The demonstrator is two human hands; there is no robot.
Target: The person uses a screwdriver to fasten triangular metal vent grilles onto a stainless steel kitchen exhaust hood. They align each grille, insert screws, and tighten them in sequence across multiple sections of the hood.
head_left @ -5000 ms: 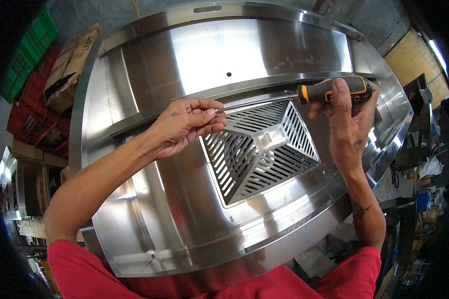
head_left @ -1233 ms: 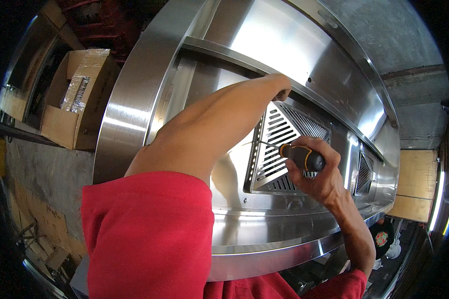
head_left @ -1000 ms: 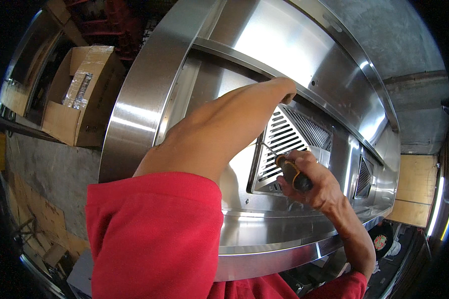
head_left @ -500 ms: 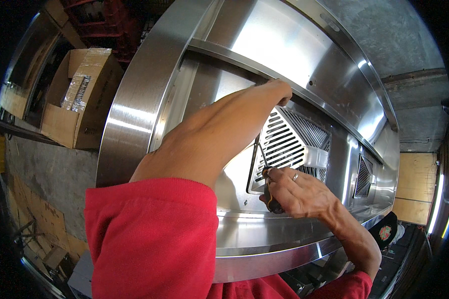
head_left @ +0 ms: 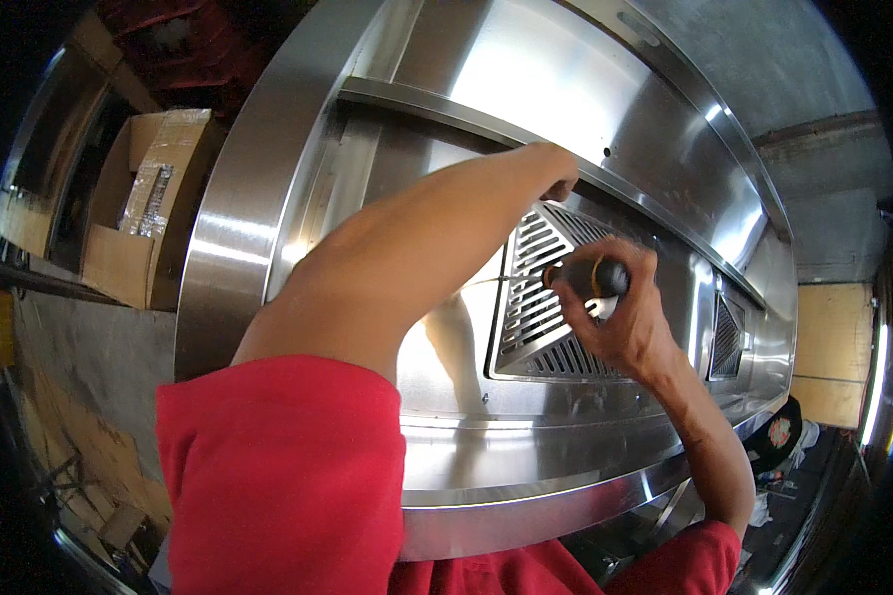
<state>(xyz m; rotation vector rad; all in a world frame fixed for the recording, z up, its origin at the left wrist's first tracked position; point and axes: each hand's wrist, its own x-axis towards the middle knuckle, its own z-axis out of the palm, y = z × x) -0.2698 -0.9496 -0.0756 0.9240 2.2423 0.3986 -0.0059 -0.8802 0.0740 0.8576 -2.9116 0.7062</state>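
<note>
My right hand (head_left: 637, 322) is closed around a screwdriver (head_left: 611, 278) with a black handle and an orange-yellow band. Its thin shaft points left across the near-left side of a slotted metal vent (head_left: 538, 342) set in a stainless steel panel. Where the tip meets the metal, if it does, I cannot make out. My left arm reaches across the panel. At the vent's far corner, just under a long steel ledge (head_left: 446, 112), my left hand (head_left: 554, 171) is curled, with its fingers mostly hidden; what they hold cannot be seen.
A wide brushed steel rim (head_left: 233, 223) curves around the panel. Farther right sits a second slotted vent (head_left: 727, 337). An open cardboard box (head_left: 119, 263) stands at the left, near a red crate (head_left: 184, 55). A black cap (head_left: 776, 436) shows at the lower right.
My right hand has risen away from the near edge, over the vent, turning the screwdriver from upright to nearly sideways. My left hand stays at the far corner, shifted slightly.
</note>
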